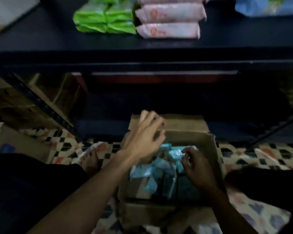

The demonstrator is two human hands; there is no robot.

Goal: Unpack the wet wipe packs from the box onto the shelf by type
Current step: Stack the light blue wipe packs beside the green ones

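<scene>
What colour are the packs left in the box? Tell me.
Teal-blue packs in the cardboard box, shown best in the head view.

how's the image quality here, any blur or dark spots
Head view: the shelf top is lit and the green packs and pink packs are smeared by motion blur; below it is deep shadow; the box is dim, the left hand catches light, the right hand is in shade; wide-angle bending shows at the edges.

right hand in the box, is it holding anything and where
The right hand pinches a teal wipe pack at its upper edge inside the box. The left hand holds nothing.
</scene>
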